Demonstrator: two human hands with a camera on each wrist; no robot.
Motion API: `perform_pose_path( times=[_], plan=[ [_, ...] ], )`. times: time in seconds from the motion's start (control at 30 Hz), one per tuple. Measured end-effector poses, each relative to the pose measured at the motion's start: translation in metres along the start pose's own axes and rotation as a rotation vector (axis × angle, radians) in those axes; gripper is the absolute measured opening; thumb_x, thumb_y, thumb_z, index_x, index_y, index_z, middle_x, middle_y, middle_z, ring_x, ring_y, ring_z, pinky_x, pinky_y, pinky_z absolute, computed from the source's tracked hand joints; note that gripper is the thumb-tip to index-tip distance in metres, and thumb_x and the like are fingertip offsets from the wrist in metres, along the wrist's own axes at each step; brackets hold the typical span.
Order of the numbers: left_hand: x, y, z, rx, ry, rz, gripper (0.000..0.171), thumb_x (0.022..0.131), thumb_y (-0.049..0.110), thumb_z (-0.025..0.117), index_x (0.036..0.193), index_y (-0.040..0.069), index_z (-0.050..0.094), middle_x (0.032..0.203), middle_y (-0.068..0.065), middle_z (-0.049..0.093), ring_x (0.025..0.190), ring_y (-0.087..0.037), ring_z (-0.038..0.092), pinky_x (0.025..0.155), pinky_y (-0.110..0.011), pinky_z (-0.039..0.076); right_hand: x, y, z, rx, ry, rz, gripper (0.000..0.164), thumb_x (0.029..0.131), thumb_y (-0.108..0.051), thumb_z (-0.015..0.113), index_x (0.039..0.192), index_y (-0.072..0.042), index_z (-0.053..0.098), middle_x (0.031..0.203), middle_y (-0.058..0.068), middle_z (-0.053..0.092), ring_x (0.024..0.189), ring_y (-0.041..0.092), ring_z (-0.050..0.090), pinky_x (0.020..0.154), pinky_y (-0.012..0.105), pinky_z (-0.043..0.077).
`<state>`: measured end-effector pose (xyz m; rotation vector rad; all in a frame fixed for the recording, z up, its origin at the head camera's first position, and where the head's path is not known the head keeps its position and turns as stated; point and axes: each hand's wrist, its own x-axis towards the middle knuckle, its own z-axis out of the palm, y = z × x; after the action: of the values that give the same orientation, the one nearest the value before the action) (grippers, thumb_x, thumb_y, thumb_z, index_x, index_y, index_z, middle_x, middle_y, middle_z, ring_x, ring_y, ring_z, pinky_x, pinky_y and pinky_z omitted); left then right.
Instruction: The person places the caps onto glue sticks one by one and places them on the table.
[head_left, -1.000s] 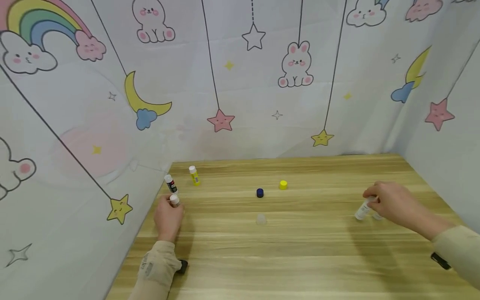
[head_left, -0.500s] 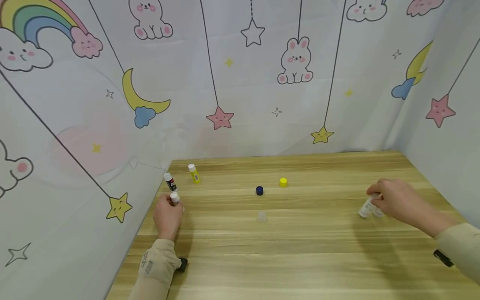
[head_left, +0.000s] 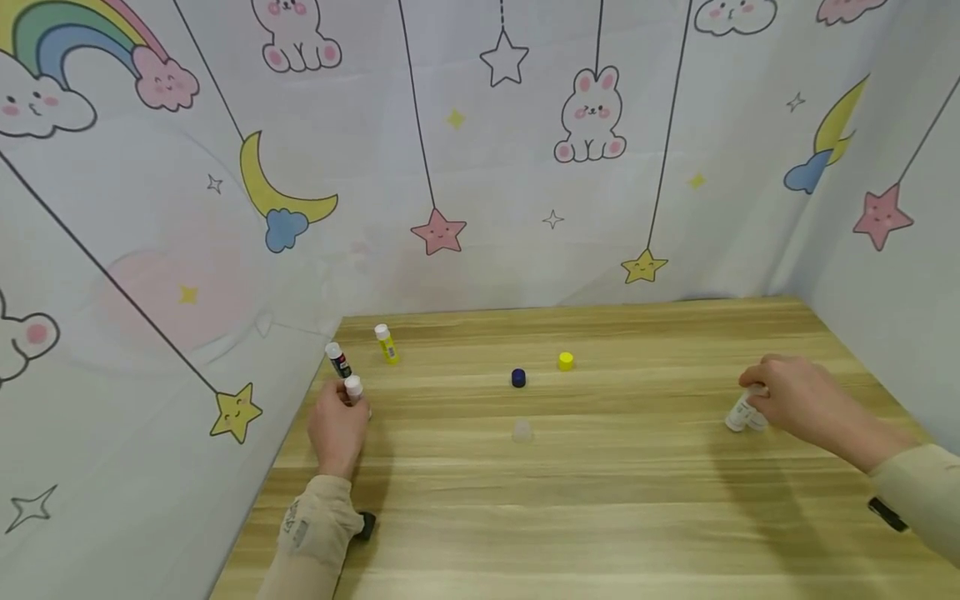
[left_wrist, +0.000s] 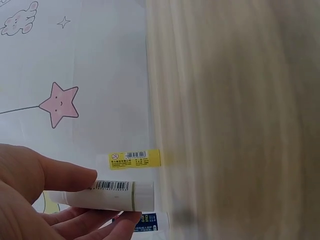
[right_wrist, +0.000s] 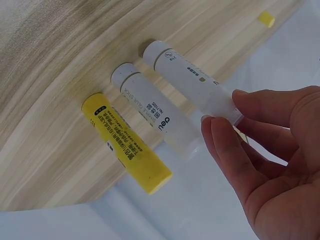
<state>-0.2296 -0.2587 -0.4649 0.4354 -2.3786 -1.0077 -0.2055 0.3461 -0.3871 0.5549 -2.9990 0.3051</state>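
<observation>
On the table's left side, my left hand [head_left: 339, 427] grips a white-capped glue stick [left_wrist: 112, 196] between thumb and fingers; its barcode shows in the left wrist view. Just beyond it stand a dark glue stick [head_left: 338, 360] and a yellow glue stick [head_left: 386, 344], both with white caps. At the right, my right hand [head_left: 798, 404] pinches the upper end of a white glue stick [right_wrist: 187, 77]. Beside that one stands another white glue stick [right_wrist: 155, 112], with a yellow glue stick [right_wrist: 125, 142] farther along, both upright; the right hand hides the yellow one in the head view.
Toward the middle of the wooden table [head_left: 600, 517] lie a dark blue cap [head_left: 518, 378], a yellow cap [head_left: 566, 361] and a translucent cap [head_left: 522, 431]. A printed white cloth [head_left: 510, 175] encloses the back and sides.
My right hand has shifted slightly right with its glue stick, closer to the neighbouring white one. The left hand still holds its glue stick, barely moved. The head view has tilted slightly down.
</observation>
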Motion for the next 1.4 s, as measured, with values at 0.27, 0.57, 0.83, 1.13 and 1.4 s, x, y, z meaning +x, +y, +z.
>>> perform_pose_path(
  times=[0.27, 0.57, 0.83, 1.13, 1.4],
  plan=[
    [-0.002, 0.009, 0.000, -0.009, -0.010, 0.018, 0.023, 0.090, 0.011, 0.066, 0.109, -0.001, 0.064, 0.098, -0.019, 0.069, 0.088, -0.037, 0.065, 0.075, -0.051, 0.046, -0.001, 0.002, 0.002, 0.003, 0.000, 0.006, 0.021, 0.086, -0.004, 0.073, 0.104, 0.008, 0.073, 0.094, 0.018, 0.067, 0.077, 0.031, 0.067, 0.060, 0.042, 0.054],
    [-0.005, 0.019, -0.001, 0.005, -0.030, 0.029, 0.024, 0.088, 0.011, 0.067, 0.110, 0.001, 0.064, 0.098, -0.017, 0.070, 0.090, -0.035, 0.067, 0.078, -0.051, 0.048, -0.001, 0.001, 0.004, -0.006, 0.006, 0.001, 0.021, 0.084, -0.004, 0.076, 0.101, 0.008, 0.073, 0.094, 0.020, 0.067, 0.077, 0.032, 0.067, 0.061, 0.044, 0.054],
    [-0.009, 0.028, 0.001, -0.009, -0.073, 0.037, 0.025, 0.090, 0.012, 0.069, 0.112, 0.002, 0.064, 0.099, -0.016, 0.070, 0.091, -0.033, 0.066, 0.078, -0.049, 0.048, -0.001, 0.001, 0.006, -0.034, 0.007, 0.000, 0.024, 0.085, -0.006, 0.077, 0.104, 0.008, 0.073, 0.094, 0.021, 0.068, 0.075, 0.033, 0.067, 0.060, 0.045, 0.055],
    [-0.013, 0.040, 0.000, -0.051, -0.082, 0.090, 0.023, 0.089, 0.011, 0.071, 0.111, 0.003, 0.065, 0.098, -0.016, 0.070, 0.091, -0.033, 0.067, 0.077, -0.048, 0.050, 0.000, -0.002, 0.002, -0.048, 0.028, 0.002, 0.027, 0.085, -0.010, 0.078, 0.106, 0.006, 0.073, 0.092, 0.017, 0.068, 0.076, 0.033, 0.067, 0.058, 0.044, 0.054],
    [-0.010, 0.050, 0.001, -0.059, -0.099, 0.085, 0.025, 0.091, 0.014, 0.072, 0.113, 0.004, 0.065, 0.102, -0.014, 0.070, 0.094, -0.032, 0.066, 0.080, -0.049, 0.049, 0.006, -0.006, -0.007, -0.032, 0.062, 0.009, 0.025, 0.086, -0.010, 0.076, 0.107, 0.005, 0.073, 0.094, 0.018, 0.067, 0.067, 0.021, 0.064, 0.051, 0.035, 0.049]
  ],
)
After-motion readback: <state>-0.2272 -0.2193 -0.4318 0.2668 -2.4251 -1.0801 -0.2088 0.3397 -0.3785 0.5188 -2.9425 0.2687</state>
